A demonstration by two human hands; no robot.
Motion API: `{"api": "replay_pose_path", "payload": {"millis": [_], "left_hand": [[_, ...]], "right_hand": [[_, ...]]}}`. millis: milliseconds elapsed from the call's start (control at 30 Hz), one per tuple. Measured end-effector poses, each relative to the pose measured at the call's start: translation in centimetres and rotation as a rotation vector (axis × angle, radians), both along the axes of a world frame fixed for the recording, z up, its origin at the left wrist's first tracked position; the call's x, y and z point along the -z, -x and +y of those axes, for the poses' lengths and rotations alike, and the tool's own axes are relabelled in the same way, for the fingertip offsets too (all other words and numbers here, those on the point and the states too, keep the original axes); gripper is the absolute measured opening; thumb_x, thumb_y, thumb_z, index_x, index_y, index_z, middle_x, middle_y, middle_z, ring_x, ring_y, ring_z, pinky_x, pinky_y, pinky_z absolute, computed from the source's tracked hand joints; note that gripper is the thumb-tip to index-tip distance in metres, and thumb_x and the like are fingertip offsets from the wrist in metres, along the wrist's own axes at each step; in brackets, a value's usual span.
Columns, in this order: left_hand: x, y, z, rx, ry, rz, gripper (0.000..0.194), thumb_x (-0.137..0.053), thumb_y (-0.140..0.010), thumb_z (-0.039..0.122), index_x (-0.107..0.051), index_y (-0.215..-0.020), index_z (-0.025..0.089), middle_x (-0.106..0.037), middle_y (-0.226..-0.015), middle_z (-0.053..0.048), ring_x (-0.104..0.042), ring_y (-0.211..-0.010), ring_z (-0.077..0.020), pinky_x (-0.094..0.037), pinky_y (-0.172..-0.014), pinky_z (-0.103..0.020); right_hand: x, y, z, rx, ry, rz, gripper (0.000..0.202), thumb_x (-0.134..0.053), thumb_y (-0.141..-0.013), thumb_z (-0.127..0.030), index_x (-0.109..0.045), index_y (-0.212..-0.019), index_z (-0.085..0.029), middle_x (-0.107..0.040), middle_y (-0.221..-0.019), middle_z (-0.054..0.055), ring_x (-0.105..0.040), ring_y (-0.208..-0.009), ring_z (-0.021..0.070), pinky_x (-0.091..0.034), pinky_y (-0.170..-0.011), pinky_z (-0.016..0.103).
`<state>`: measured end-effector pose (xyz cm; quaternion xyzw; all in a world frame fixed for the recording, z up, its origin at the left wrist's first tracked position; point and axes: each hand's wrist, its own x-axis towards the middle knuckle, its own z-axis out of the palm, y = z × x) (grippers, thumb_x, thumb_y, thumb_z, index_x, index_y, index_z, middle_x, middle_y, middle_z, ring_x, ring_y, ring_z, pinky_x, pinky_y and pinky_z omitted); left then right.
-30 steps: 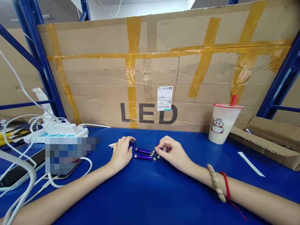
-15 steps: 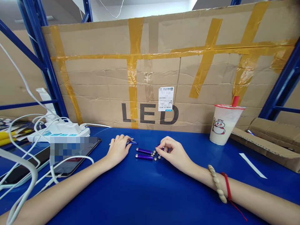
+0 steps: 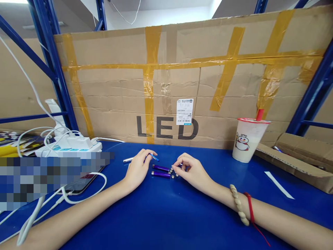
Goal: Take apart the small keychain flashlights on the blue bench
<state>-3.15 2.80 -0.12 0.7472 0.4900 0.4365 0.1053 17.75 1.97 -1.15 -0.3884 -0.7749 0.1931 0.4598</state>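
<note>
Near the middle of the blue table, my left hand [image 3: 138, 167] is closed on a thin blue piece [image 3: 154, 157] that sticks out to the right of its fingertips. Beside that hand, on its left, lies a silver tube [image 3: 128, 160]. Two purple tubes with silver ends, an upper one [image 3: 160, 168] and a lower one [image 3: 161, 174], lie side by side between my hands. Several small round silver parts [image 3: 172, 176] sit at their right ends. My right hand [image 3: 189, 168] is pinched right beside these parts, over a purple piece mostly hidden by its fingers.
A cup with a red straw [image 3: 248, 140] stands at the right, near a white strip [image 3: 279, 185] and an open cardboard box [image 3: 299, 163]. White cables, a power strip [image 3: 75, 150] and a phone [image 3: 84, 184] crowd the left. A large carton [image 3: 117, 100] stands behind.
My left hand has shifted right and lifted the blue piece off the table, uncovering the silver tube. My right hand has barely moved. The view has shifted slightly.
</note>
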Motion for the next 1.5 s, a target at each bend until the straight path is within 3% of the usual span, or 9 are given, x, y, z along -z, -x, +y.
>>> {"api": "replay_pose_path", "payload": {"millis": [167,433,633,833,1067,1233,1500], "left_hand": [[0.1,-1.1,-1.4,0.138,0.009,0.100,0.027,-0.036,-0.091,0.028,-0.061,-0.099,0.023,-0.059,-0.098,-0.001,-0.056,-0.091,-0.0143,-0.042,-0.084,-0.027],[0.2,-1.3,-2.0,0.211,-0.036,0.249,0.027,-0.034,-0.093,0.026,-0.058,-0.104,0.023,-0.057,-0.101,-0.002,-0.057,-0.090,-0.0135,-0.043,-0.084,-0.025],[0.1,-1.4,-2.1,0.272,-0.022,0.245,0.027,-0.033,-0.093,0.025,-0.058,-0.104,0.022,-0.057,-0.097,-0.003,-0.057,-0.088,-0.0131,-0.044,-0.082,-0.024],[0.0,-1.5,-2.4,0.331,-0.019,0.234,0.026,-0.032,-0.093,0.023,-0.057,-0.102,0.020,-0.056,-0.097,-0.004,-0.056,-0.087,-0.0129,-0.044,-0.081,-0.024],[0.1,-1.5,-2.3,0.340,0.004,0.221,0.027,-0.030,-0.093,0.024,-0.056,-0.101,0.020,-0.056,-0.094,-0.004,-0.055,-0.085,-0.0137,-0.043,-0.080,-0.025],[0.2,-1.3,-2.3,0.367,0.014,0.198,0.029,-0.027,-0.090,0.017,-0.052,-0.104,0.021,-0.058,-0.101,-0.003,-0.055,-0.091,-0.0138,-0.043,-0.081,-0.025],[-0.1,-1.3,-2.4,0.400,0.068,0.211,0.031,-0.028,-0.090,0.020,-0.052,-0.109,0.021,-0.058,-0.106,-0.004,-0.055,-0.094,-0.0155,-0.042,-0.084,-0.026]], "right_hand": [[-0.4,0.1,-0.4,-0.027,-0.001,-0.026,0.023,-0.057,-0.079,-0.038,-0.066,-0.082,-0.017,-0.057,-0.080,0.003,-0.049,-0.057,0.0073,-0.042,-0.056,0.022],[-0.2,0.0,-0.8,-0.094,-0.031,-0.135,0.028,-0.067,-0.072,-0.044,-0.069,-0.085,-0.020,-0.056,-0.083,0.002,-0.043,-0.051,0.0050,-0.040,-0.053,0.023],[-0.1,0.0,-0.7,-0.111,-0.052,-0.170,0.020,-0.062,-0.077,-0.037,-0.068,-0.081,-0.019,-0.057,-0.082,0.003,-0.046,-0.052,0.0052,-0.039,-0.051,0.022],[0.1,-0.1,-0.7,-0.139,-0.047,-0.174,0.026,-0.066,-0.072,-0.044,-0.069,-0.083,-0.020,-0.057,-0.084,0.002,-0.046,-0.052,0.0051,-0.040,-0.051,0.021],[0.2,-0.1,-0.6,-0.076,-0.064,-0.195,0.019,-0.065,-0.074,-0.039,-0.068,-0.080,-0.021,-0.058,-0.083,0.002,-0.045,-0.051,0.0049,-0.039,-0.051,0.021],[0.1,0.0,-0.6,-0.021,-0.065,-0.189,0.020,-0.066,-0.073,-0.039,-0.068,-0.081,-0.021,-0.058,-0.083,0.001,-0.045,-0.051,0.0050,-0.039,-0.052,0.022],[0.2,-0.1,-0.6,-0.082,-0.073,-0.166,0.022,-0.064,-0.075,-0.041,-0.069,-0.084,-0.021,-0.058,-0.083,0.002,-0.045,-0.051,0.0054,-0.038,-0.050,0.022]]}}
